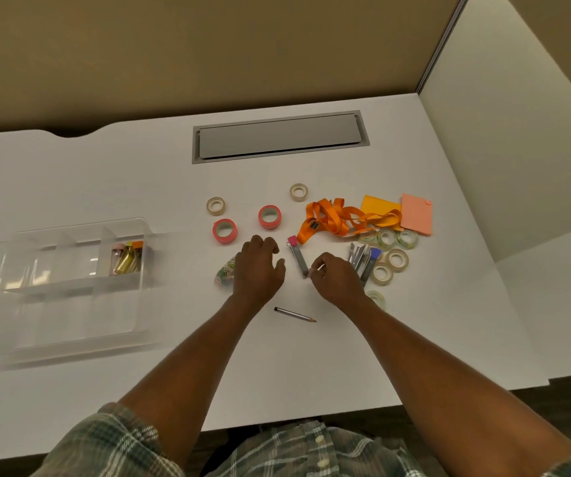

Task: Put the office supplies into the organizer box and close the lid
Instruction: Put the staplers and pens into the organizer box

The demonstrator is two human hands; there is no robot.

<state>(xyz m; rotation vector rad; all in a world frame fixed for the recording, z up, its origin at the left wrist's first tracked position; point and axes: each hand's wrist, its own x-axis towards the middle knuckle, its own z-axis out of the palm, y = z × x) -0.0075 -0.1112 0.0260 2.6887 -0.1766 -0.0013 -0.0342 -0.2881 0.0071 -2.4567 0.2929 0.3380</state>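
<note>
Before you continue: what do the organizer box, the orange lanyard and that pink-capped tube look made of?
Organizer box: clear glossy hard plastic, seemingly; the desk shows through its walls. Orange lanyard: flat woven fabric, probably; matte, lying in limp loops. Pink-capped tube: shiny silver body, metal or metallised plastic; can't tell which.

Single head-worn wide-angle camera, above person's chest, faces forward and down. Left hand and right hand at frame centre, close range. Desk stretches beyond fingertips to partition wall. Organizer box, left of fingers, blurred near frame edge.
</note>
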